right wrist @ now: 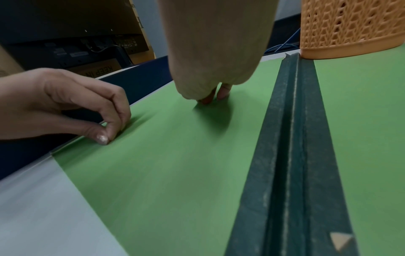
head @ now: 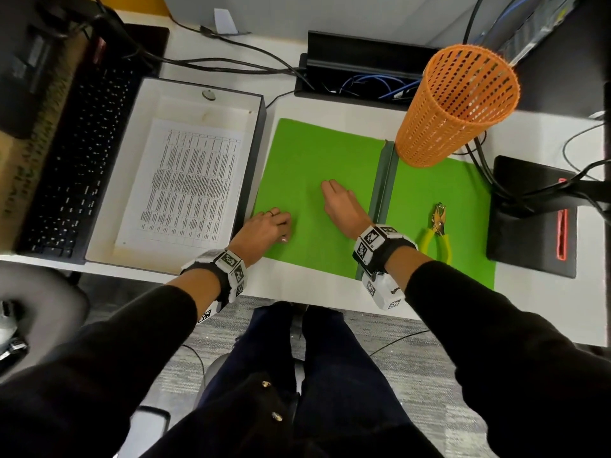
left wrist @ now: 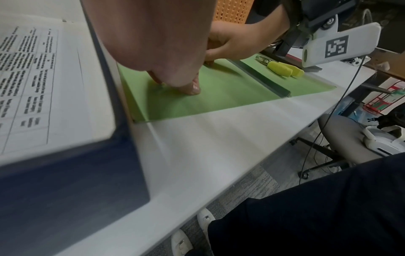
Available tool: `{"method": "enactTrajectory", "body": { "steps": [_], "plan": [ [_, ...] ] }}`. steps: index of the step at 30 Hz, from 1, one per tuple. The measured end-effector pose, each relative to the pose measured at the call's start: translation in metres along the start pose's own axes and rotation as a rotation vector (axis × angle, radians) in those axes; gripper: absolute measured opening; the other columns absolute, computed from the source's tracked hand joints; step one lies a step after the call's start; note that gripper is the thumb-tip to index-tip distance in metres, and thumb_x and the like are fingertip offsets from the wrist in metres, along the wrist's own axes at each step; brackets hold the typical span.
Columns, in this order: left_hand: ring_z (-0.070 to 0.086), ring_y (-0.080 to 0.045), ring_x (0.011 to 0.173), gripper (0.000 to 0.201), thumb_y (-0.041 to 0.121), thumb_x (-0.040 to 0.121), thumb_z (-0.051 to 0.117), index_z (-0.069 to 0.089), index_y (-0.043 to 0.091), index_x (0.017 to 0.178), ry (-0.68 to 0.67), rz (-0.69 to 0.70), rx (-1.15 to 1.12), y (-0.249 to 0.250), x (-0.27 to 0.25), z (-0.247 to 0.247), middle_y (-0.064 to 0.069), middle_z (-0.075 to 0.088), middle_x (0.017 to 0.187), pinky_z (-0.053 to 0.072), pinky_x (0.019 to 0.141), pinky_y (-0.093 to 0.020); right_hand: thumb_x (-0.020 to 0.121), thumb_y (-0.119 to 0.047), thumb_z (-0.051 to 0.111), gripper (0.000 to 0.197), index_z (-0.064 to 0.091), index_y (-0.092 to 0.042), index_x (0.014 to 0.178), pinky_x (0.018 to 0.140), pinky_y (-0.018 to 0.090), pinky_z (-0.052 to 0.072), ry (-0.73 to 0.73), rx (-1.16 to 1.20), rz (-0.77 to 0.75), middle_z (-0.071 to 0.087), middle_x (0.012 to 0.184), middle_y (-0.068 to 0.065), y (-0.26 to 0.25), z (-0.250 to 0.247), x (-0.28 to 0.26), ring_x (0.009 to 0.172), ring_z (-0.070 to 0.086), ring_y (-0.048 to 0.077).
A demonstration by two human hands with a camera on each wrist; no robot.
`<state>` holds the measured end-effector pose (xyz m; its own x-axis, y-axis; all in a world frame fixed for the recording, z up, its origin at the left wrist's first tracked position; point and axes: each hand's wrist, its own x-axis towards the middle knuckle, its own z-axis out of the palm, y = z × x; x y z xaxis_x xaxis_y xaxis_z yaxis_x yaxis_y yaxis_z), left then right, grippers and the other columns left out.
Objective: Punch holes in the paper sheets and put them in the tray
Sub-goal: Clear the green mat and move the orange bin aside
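Note:
A printed paper sheet (head: pixel 188 183) (left wrist: pixel 26 78) lies in the white tray (head: pixel 109 193) at the left. An open green folder (head: pixel 314 153) (right wrist: pixel 175 164) lies flat beside it. My left hand (head: pixel 267 226) (right wrist: pixel 65 104) sits at the folder's left edge, fingers curled, with thumb and index tips together on the green surface and nothing seen between them. My right hand (head: pixel 340 203) (right wrist: pixel 210 52) lies flat on the left flap with straight fingers. The yellow-handled hole punch (head: pixel 438 229) (left wrist: pixel 282 68) lies on the right flap, untouched.
An orange mesh basket (head: pixel 456 104) stands on the folder's far right corner beside the dark spine (head: pixel 380 180). A black keyboard (head: pixel 76 153) is left of the tray. A black monitor base (head: pixel 529 226) and cables sit at the right, a cable box (head: pixel 363 77) behind.

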<state>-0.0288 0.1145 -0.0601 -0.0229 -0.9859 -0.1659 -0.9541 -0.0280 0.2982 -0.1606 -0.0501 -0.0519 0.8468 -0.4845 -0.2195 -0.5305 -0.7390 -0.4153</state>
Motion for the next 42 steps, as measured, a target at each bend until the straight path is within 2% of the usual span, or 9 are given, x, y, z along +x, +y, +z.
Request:
{"method": "enactTrajectory", "body": {
  "steps": [4,7,11,15,18,20,25,35,42],
  "plan": [
    [0.059,-0.022,0.09,0.02,0.0,0.07,0.078,0.068,0.013,0.082,-0.017,0.004,0.008,0.001,0.002,-0.001,-0.004,0.06,0.103,0.05,0.072,-0.033,0.081,0.016,0.037,0.036,0.046,0.002,0.113,0.082,0.043,0.039,-0.009,0.009,0.007,0.054,0.109,0.024,0.0,0.0,0.001,0.092,0.054,0.035],
    [0.057,-0.024,0.089,0.02,-0.007,0.072,0.073,0.067,0.009,0.082,0.001,-0.012,-0.053,-0.002,0.002,-0.003,-0.008,0.06,0.101,0.05,0.073,-0.033,0.081,0.016,0.036,0.035,0.046,0.003,0.112,0.081,0.043,0.04,-0.013,0.016,0.022,0.054,0.109,0.024,0.0,0.0,0.001,0.091,0.054,0.036],
    [0.056,-0.025,0.08,0.019,-0.014,0.076,0.066,0.065,0.003,0.082,0.017,-0.022,-0.13,-0.006,0.0,-0.005,-0.011,0.061,0.092,0.043,0.069,-0.028,0.081,0.017,0.036,0.035,0.047,0.003,0.111,0.079,0.042,0.04,-0.013,0.03,0.022,0.055,0.106,0.024,0.0,-0.001,0.001,0.089,0.054,0.035],
    [0.055,-0.026,0.076,0.019,-0.017,0.078,0.06,0.062,0.001,0.08,0.038,-0.036,-0.193,-0.008,0.002,-0.007,-0.013,0.06,0.085,0.048,0.067,-0.038,0.08,0.017,0.036,0.034,0.048,0.004,0.11,0.075,0.044,0.041,-0.005,0.034,0.023,0.055,0.104,0.026,0.001,-0.001,0.002,0.076,0.045,0.028],
    [0.058,-0.026,0.079,0.013,-0.011,0.08,0.063,0.064,0.002,0.081,0.005,-0.017,-0.196,-0.009,0.002,-0.009,-0.012,0.062,0.087,0.05,0.07,-0.038,0.079,0.017,0.036,0.034,0.049,0.006,0.109,0.074,0.047,0.042,0.002,0.039,0.026,0.056,0.102,0.027,0.001,0.0,0.003,0.073,0.037,0.023],
    [0.059,-0.026,0.084,0.006,-0.002,0.079,0.068,0.067,0.001,0.084,-0.02,0.007,-0.195,-0.007,0.001,-0.012,-0.012,0.063,0.09,0.05,0.073,-0.036,0.079,0.017,0.036,0.035,0.049,0.006,0.11,0.074,0.046,0.042,-0.004,0.035,0.031,0.056,0.103,0.026,0.0,0.0,0.003,0.073,0.041,0.025],
    [0.062,-0.028,0.087,0.011,0.007,0.08,0.071,0.069,0.001,0.089,-0.042,0.065,-0.166,-0.01,0.002,-0.014,-0.013,0.063,0.097,0.053,0.076,-0.039,0.079,0.017,0.036,0.034,0.049,0.005,0.108,0.074,0.047,0.042,0.001,0.033,0.036,0.056,0.101,0.026,0.0,0.002,0.004,0.082,0.055,0.037],
    [0.064,-0.024,0.084,0.008,0.011,0.083,0.068,0.071,0.004,0.087,-0.103,0.087,-0.102,-0.009,0.008,-0.018,-0.008,0.062,0.099,0.054,0.074,-0.04,0.08,0.016,0.036,0.034,0.048,0.006,0.11,0.076,0.046,0.041,-0.001,0.02,0.028,0.056,0.103,0.026,-0.001,0.0,0.005,0.085,0.055,0.037],
    [0.064,-0.021,0.083,0.009,0.012,0.086,0.065,0.072,0.007,0.085,-0.152,0.113,-0.068,-0.01,0.012,-0.02,-0.007,0.062,0.098,0.054,0.075,-0.034,0.079,0.017,0.035,0.034,0.049,0.007,0.109,0.072,0.045,0.04,0.015,0.018,0.021,0.056,0.102,0.027,-0.001,0.001,0.005,0.083,0.055,0.037]
  ]
}}
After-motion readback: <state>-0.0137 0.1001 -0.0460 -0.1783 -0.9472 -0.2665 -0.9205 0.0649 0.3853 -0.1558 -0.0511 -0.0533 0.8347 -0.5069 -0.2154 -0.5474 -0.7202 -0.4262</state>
